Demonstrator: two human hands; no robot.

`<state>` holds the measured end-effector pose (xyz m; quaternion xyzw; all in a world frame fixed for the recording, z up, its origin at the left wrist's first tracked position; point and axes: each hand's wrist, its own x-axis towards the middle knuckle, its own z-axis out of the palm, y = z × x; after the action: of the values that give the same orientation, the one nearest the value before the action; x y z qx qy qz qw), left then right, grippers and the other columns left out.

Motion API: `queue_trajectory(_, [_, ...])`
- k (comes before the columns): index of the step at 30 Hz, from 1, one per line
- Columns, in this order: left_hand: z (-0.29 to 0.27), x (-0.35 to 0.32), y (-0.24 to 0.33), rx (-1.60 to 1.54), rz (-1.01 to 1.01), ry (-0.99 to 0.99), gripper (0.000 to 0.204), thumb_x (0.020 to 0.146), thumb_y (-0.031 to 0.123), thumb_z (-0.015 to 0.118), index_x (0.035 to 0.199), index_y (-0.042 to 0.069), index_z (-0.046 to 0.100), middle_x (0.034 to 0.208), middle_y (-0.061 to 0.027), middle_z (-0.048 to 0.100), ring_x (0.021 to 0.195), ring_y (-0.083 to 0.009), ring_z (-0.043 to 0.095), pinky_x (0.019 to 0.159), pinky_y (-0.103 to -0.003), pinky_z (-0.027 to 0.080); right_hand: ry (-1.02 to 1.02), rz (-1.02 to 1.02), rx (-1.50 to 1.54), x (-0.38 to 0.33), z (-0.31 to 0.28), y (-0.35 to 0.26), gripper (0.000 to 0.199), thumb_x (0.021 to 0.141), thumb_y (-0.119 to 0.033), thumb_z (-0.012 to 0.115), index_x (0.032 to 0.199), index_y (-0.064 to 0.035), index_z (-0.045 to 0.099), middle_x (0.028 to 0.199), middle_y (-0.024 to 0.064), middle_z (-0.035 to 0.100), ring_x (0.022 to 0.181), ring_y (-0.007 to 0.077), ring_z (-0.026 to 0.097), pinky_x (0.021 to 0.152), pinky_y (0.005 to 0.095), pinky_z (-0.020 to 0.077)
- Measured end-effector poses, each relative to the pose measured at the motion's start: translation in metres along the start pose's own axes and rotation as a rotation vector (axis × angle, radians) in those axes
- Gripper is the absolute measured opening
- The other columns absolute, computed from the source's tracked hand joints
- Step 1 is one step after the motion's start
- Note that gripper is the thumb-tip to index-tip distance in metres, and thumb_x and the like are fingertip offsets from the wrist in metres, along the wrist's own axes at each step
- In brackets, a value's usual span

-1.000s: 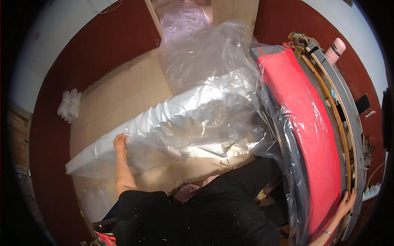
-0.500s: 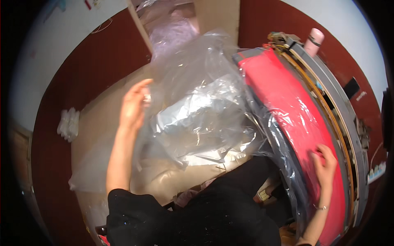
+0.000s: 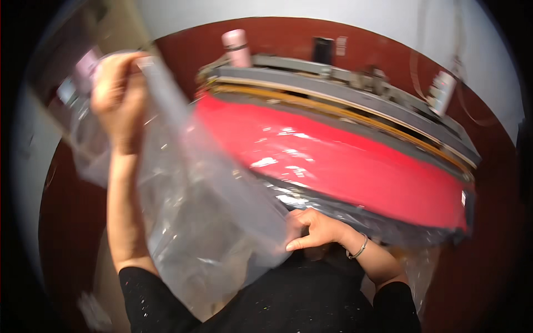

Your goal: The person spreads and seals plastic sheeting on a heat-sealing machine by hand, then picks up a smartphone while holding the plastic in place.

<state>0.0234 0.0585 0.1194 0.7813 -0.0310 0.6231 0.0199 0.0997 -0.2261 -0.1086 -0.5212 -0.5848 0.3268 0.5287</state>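
A large clear plastic sheet or bag (image 3: 194, 222) hangs stretched in front of me between my two hands. My left hand (image 3: 119, 100) is raised at the far left and closed on its upper edge, slightly blurred by motion. Down by my lap, my right hand (image 3: 316, 230) pinches the other end of that edge between thumb and fingers. Beyond the plastic lies a long red piece (image 3: 333, 155), shiny as if under clear film, with a dark, film-covered border along its near side. The hanging plastic hides the red piece's left near part.
Behind the red piece runs a long grey machine or bench frame (image 3: 344, 91) with an orange-brown strip. A pink bottle (image 3: 237, 50) stands on its left end. A white power strip (image 3: 442, 93) hangs on the wall at right. Crumpled clear plastic (image 3: 91, 311) sits at lower left.
My view has turned right, toward the red piece. Both hands, formerly apart from the plastic's edge, now hold it. The plastic has been lifted off the surface and stretched between them.
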Motion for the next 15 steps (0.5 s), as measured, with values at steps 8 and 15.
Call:
queue_trajectory(8, [0.090, 0.022, 0.029, 0.315, 0.216, 0.028, 0.008, 0.078, 0.005, 0.061, 0.086, 0.003, 0.062, 0.103, -0.0093, 0.054, 0.100, -0.0245, 0.048, 0.085, -0.034, 0.039, 1.069, 0.470, -0.259, -0.183, -0.099, -0.076, 0.012, 0.067, -0.004, 0.070, 0.066, -0.0024, 0.059, 0.065, -0.0003, 0.056, 0.062, 0.0067, 0.051, 0.057, 0.0221, 0.0414])
queue_trajectory(15, [0.201, 0.006, 0.143, -1.009, -0.304, -0.403, 0.007, 0.089, 0.008, 0.049, 0.094, 0.003, 0.050, 0.093, -0.0014, 0.046, 0.086, -0.0082, 0.042, 0.078, -0.020, 0.034, 1.873, -0.298, -0.994, -0.303, -0.166, -0.223, 0.005, 0.082, 0.001, 0.053, 0.086, 0.0000, 0.057, 0.091, 0.0026, 0.056, 0.082, 0.0087, 0.051, 0.074, 0.0216, 0.0411])
